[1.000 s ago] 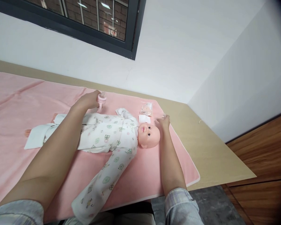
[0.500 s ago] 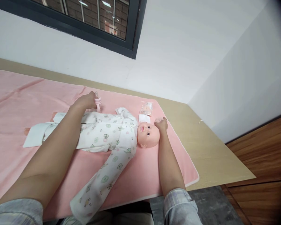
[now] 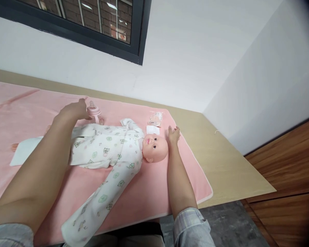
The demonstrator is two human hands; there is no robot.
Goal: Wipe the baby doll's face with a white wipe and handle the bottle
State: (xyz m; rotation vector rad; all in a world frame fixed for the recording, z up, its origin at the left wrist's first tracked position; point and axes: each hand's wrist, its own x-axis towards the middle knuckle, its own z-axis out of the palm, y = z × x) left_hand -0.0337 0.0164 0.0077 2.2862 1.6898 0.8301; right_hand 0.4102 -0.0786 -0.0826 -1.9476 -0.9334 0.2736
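Note:
A baby doll [image 3: 155,148] in a white printed top [image 3: 104,145] lies on its back on a pink blanket [image 3: 149,188], one long sleeve stretched toward me. Just left of a baby bottle [image 3: 93,110] with a pink collar and handle is my left hand [image 3: 74,110], thumb and fingers apart. The bottle stands upright behind the doll's body. My right hand [image 3: 173,135] is beyond the crown of the doll's head, fingers spread, and I see nothing in it. Near the doll's face lie a folded white cloth [image 3: 152,130] and a small clear packet [image 3: 156,119].
The blanket covers much of a light wooden table [image 3: 221,164]. A white wall with a dark window frame [image 3: 141,41] rises behind it. A small white hook-shaped item [image 3: 216,131] lies at the table's back edge. Brown wooden panels [image 3: 285,168] stand at the right.
My left hand has let go of the bottle and drawn away to the left. The clear item between my right fingers is no longer visible, and those fingers are spread. The view has shifted slightly.

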